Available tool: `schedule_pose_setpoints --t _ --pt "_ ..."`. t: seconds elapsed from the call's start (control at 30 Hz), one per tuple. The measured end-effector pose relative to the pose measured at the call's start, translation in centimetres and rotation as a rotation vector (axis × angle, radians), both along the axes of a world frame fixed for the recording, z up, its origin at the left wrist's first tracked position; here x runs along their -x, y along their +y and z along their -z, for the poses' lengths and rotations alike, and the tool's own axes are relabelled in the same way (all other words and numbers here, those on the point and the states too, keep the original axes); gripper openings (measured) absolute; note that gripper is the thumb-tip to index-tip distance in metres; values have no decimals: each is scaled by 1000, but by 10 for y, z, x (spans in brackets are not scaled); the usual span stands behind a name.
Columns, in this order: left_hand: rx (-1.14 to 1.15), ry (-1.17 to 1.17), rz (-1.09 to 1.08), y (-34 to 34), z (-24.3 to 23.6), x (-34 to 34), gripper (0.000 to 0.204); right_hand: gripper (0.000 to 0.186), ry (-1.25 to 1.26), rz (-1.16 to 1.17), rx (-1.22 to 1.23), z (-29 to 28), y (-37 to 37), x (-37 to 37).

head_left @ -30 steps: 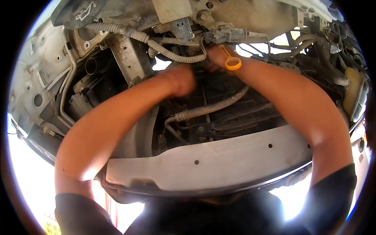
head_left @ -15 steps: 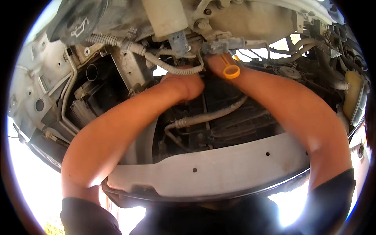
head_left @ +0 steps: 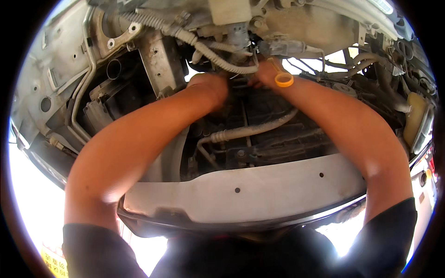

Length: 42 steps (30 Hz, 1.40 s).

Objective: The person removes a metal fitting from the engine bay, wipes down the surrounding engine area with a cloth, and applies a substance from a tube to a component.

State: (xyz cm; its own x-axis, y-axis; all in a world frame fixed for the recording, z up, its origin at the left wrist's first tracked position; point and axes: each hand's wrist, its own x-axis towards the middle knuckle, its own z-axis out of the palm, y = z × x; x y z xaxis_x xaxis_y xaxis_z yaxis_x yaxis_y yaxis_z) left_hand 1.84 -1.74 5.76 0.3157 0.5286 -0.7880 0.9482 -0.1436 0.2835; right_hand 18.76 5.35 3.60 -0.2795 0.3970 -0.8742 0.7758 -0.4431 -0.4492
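My left hand is bent in under a pale corrugated hose in a vehicle's front engine bay; its fingers are hidden and blurred. My right hand reaches below a grimy connector housing, its fingers curled downward, partly out of sight; what they hold, if anything, I cannot make out. A yellow ring pull on a slim stem lies across the back of that wrist in the view. Both hands are close together, with the gap between them dark.
A pale metal crossmember runs under my forearms. Behind it lie a dark radiator area and a curved pipe. A bracket stands at left, with metal lines along the side panel. A translucent reservoir is at right.
The view has shifted slightly, moving the engine parts rightward and up in the picture. My left hand sits a little farther left under the hose; my right hand stays below the connector.
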Motion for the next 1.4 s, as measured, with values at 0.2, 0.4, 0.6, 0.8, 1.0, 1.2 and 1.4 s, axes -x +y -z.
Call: schedule_pose_setpoints --t 0.2,0.4,0.6,0.8,1.0,1.2,1.4 --pt "288 12 164 4 38 8 29 28 -118 -837 -394 15 -3 -4" --pt "313 -138 -572 16 -2 3 51 40 -83 -833 -375 38 -4 -2" --pt "76 118 -473 22 -49 -32 50 27 -80 -582 -626 65 -23 -15" --pt "661 -270 -902 19 4 10 33 24 27 -352 -514 56 -22 -14" --pt "1236 -651 -1289 17 10 11 30 26 -98 -737 -608 31 -14 -9" --pt "1280 -605 -1436 23 10 -8 16 26 -80 -461 -458 43 -13 -11" --pt "956 -359 -1636 21 -6 -33 9 22 -130 -555 -517 21 -13 -10"
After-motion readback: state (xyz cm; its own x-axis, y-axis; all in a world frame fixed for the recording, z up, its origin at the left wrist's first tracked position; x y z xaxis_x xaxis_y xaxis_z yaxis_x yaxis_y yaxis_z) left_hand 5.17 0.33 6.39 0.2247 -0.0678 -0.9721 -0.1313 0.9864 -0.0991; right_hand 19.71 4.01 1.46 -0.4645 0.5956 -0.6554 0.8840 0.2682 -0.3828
